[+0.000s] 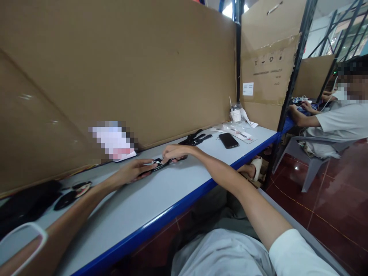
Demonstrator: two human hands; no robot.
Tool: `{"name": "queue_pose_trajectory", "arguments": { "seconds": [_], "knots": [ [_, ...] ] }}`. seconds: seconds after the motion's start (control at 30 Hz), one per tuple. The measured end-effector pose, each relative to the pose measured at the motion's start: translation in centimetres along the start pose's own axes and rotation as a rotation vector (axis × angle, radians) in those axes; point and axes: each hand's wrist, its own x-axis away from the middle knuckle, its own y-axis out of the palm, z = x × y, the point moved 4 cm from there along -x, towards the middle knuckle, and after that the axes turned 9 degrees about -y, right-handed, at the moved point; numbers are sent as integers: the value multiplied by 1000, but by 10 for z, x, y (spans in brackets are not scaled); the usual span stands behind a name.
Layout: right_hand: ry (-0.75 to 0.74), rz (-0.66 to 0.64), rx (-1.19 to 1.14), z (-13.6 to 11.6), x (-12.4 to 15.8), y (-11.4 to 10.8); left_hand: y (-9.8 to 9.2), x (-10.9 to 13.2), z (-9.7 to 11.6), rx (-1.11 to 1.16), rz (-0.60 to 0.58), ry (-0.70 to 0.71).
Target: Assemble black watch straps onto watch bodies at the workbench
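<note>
Near the back of the grey-white tabletop (161, 195), both hands meet at a flat black item (160, 165) with small white bits on it; its exact kind I cannot make out. My left hand (138, 169) grips its left end, thumb on top and fingers beneath. Over the right part, my right hand (174, 152) is closed with bent fingers, and they cover much of the item. Just beyond my right hand lie black strips with rounded ends (195, 138).
Right of the strips are a black phone (228, 140), clear plastic packaging (230, 128) and a cup (236, 114). A black bag-like thing (31, 203) sits at the left. Cardboard walls (143, 69) close off the back. A co-worker (336, 119) sits far right.
</note>
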Motion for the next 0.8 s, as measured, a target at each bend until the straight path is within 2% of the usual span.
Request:
{"name": "queue_pose_trajectory", "arguments": {
  "seconds": [0.1, 0.47, 0.53, 0.63, 0.7, 0.8],
  "knots": [
    [-9, 4, 22, 2, -2, -1, 2, 3, 3, 29, -32, 26],
    [0, -18, 85, 4, 0, -7, 1, 10, 15, 53, 18, 136],
    [-4, -16, 108, 0, 2, -8, -1, 14, 16, -7, 87, 174],
    [-5, -31, 140, -8, 1, -6, -3, 22, 19, -220, 310, 245],
    [-17, -45, 168, -12, -2, -6, -3, 28, 18, -344, 432, 242],
    [-95, -39, 286, -16, -4, -10, -1, 31, 17, -375, 480, 186]
  ]
}}
